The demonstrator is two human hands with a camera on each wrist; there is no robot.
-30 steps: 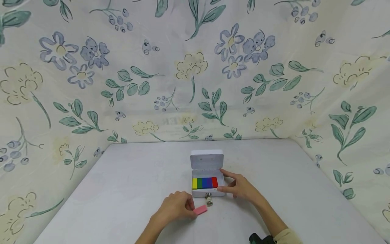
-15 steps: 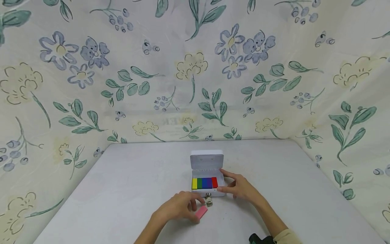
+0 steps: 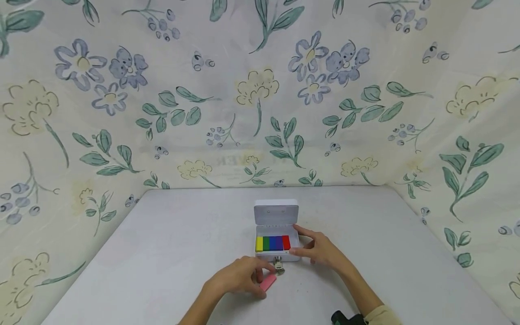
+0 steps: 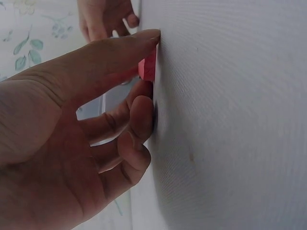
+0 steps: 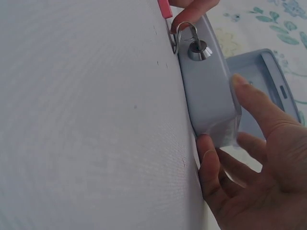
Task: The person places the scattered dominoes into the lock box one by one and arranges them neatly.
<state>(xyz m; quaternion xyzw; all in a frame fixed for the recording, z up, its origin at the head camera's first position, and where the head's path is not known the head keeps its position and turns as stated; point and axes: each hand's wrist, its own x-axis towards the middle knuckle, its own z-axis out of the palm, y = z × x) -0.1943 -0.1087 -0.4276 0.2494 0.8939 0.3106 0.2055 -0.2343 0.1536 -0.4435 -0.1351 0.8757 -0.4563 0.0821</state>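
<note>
A small light-grey metal cash box [image 3: 276, 231] stands on the white table with its lid [image 3: 276, 215] raised. Yellow, green, blue, purple and red blocks [image 3: 273, 243] lie side by side in it. A key with a ring [image 5: 180, 38] sits in the front lock [image 5: 199, 51]. My right hand [image 3: 321, 249] holds the box's right side, thumb at the front edge and index finger at the back corner. In front of the box my left hand [image 3: 241, 276] pinches a pink block [image 3: 268, 282], thumb at its near end, low over the table. The index finger reaches beside the keys.
A white table [image 3: 183, 225] spreads around the box. Floral cloth [image 3: 227, 113] hangs behind and along both sides. A black device [image 3: 347, 318] is by the right forearm, next to a beige sleeve [image 3: 383, 314].
The pink block has turned to a steeper slant. My left index finger and thumb have moved rightward around it. The right hand has stayed on the box.
</note>
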